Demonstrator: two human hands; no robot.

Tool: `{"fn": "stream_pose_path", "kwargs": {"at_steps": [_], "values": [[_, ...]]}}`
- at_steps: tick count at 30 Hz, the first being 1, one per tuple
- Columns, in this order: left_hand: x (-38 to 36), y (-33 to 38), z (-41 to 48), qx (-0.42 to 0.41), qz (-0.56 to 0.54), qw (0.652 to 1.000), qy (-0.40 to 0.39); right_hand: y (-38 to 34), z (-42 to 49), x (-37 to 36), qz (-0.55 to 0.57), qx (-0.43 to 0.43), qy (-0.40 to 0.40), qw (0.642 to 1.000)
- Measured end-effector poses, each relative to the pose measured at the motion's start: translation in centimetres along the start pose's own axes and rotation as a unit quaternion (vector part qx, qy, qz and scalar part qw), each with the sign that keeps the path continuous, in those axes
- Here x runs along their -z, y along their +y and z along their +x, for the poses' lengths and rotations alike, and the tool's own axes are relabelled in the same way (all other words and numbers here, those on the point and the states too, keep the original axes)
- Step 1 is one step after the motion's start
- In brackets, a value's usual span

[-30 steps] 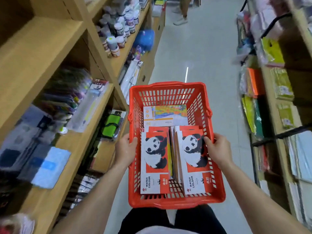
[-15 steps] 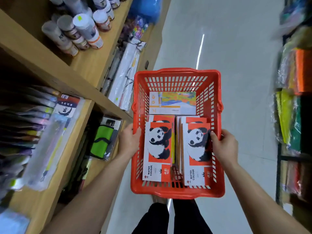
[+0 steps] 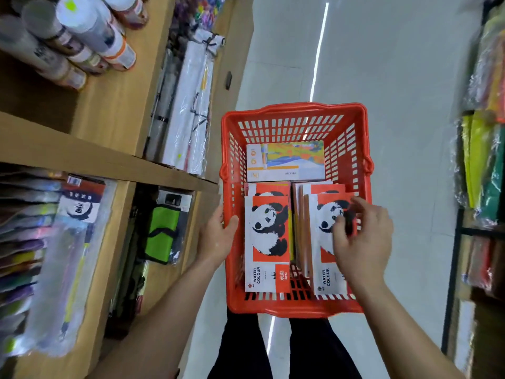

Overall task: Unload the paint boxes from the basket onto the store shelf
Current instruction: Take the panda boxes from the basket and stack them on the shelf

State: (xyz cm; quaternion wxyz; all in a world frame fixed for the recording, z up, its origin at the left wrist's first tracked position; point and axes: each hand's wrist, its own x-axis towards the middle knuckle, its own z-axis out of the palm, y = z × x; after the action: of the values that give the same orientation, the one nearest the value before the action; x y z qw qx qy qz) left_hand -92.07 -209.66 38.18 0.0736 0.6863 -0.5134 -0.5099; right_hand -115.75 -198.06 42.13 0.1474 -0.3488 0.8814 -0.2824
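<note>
A red plastic basket [image 3: 295, 108] hangs in the aisle in front of me. Inside lie two stacks of orange-and-white panda "Water Colour" boxes, one on the left [image 3: 266, 233] and one on the right [image 3: 322, 214], with a colourful landscape box [image 3: 287, 160] flat at the far end. My left hand [image 3: 218, 239] grips the basket's left rim. My right hand [image 3: 363, 242] is inside the basket over the right stack, fingers spread and curled, fingertips touching the top box's panda picture. The lower right part of that box is hidden under my hand.
Wooden shelves [image 3: 114, 99] run along my left, carrying paint bottles [image 3: 90, 36], wrapped paper rolls [image 3: 185, 105], a green pouch [image 3: 162, 231] and packets of pens [image 3: 41, 242]. A rack of coloured bags [image 3: 483, 160] lines the right side. Grey floor [image 3: 382, 77] stretches ahead.
My right hand has let go of the basket's right rim and moved inward onto the right panda box. The view has tilted further down and closer to the left shelves.
</note>
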Motion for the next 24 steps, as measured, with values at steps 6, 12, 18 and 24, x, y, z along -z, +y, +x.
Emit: {"fn": "stream_pose_path", "kwargs": {"at_steps": [6, 12, 18, 24], "values": [[1.3, -1.2, -0.5, -0.002, -0.052, 0.996, -0.071, -3.3, -5.1, -8.2, 0.075, -0.119, -0.283, 0.949], [2.2, -2.7, 0.2, -0.027, -0.062, 0.991, -0.119, -2.6, -6.5, -11.2, 0.164, -0.255, -0.284, 0.909], [2.2, -3.4, 0.3, -0.046, -0.038, 0.990, -0.130, -4.2, -8.2, -12.0, 0.166, -0.213, -0.235, 0.934], [2.4, -3.5, 0.5, -0.034, -0.049, 0.989, -0.138, -3.4, -6.1, -12.1, 0.149, -0.223, -0.272, 0.924]]}}
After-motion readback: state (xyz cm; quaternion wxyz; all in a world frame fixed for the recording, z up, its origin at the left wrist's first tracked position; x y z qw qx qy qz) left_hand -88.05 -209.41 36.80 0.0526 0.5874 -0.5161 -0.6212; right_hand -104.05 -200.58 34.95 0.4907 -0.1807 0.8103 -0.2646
